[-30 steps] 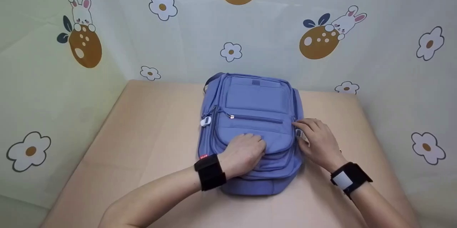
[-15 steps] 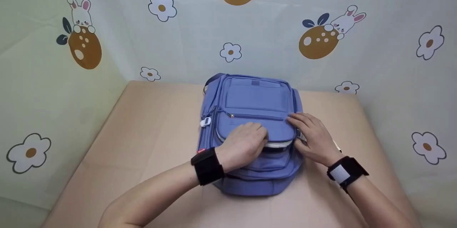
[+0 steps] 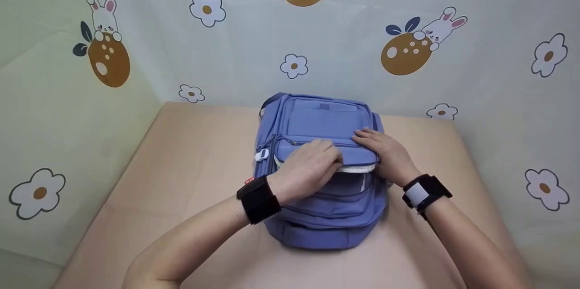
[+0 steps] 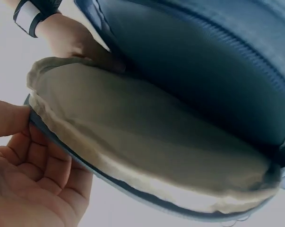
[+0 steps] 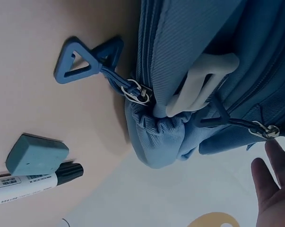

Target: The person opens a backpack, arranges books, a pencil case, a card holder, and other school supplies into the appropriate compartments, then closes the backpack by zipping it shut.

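A blue backpack [image 3: 324, 119] lies front up on the table in the head view. My left hand [image 3: 308, 169] pinches the edge of its front pocket flap [image 3: 360, 156] between thumb and fingers. The flap is lifted, and its pale lining [image 4: 133, 127] shows in the left wrist view, with the dark pocket inside behind it. On the flap's right side rests my right hand [image 3: 392, 155], fingers extended. In the right wrist view, its fingertips are by a metal zipper pull [image 5: 270, 131]. The pocket's depth is in shadow.
The right wrist view shows a teal block [image 5: 37, 155] and a black-capped marker [image 5: 29, 187] on the table [image 3: 195, 175]. A white buckle [image 3: 261, 155] hangs on the backpack's left side. Printed curtains [image 3: 244, 44] stand behind and at both sides.
My left hand has pulled the flap's edge up and toward the back, uncovering the white lining and the pocket opening. The right hand has slid from the backpack's side up onto the flap.
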`<state>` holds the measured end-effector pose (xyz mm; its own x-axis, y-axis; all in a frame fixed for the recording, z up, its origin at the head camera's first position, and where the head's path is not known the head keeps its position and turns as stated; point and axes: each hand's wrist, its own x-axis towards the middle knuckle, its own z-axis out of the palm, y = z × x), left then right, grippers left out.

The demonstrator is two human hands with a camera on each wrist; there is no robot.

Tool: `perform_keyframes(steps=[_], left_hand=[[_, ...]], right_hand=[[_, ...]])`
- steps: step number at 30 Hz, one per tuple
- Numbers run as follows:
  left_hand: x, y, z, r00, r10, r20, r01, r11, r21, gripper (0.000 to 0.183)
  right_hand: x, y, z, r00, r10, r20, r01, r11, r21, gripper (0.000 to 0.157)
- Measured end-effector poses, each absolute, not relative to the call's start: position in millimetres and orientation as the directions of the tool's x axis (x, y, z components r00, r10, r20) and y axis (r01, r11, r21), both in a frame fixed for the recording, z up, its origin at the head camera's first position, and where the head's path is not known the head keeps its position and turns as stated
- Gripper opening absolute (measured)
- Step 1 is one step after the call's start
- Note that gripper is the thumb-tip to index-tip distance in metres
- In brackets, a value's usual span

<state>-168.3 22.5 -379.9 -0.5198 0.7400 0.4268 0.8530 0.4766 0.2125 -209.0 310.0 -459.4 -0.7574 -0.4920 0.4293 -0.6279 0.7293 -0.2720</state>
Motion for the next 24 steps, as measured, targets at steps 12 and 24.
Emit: perform_keyframes(steps=[12,24], left_hand=[[-219.8,-52.0,-409.4,-0.676,0.561,0.478,0.735,0.468,0.49,0.062],[-278.7,-65.9,-450.5,-0.706,0.657,0.263,0.676,0.514,0.529,0.059]], right_hand=[[-215.8,315.4,-456.7,-0.901,-0.345,0.264,-0.435,0.715,-0.547,0.049],[-230.3,310.9,-452.5,-0.97,-0.177,0.167,-0.243,0.724,-0.646,0.04]])
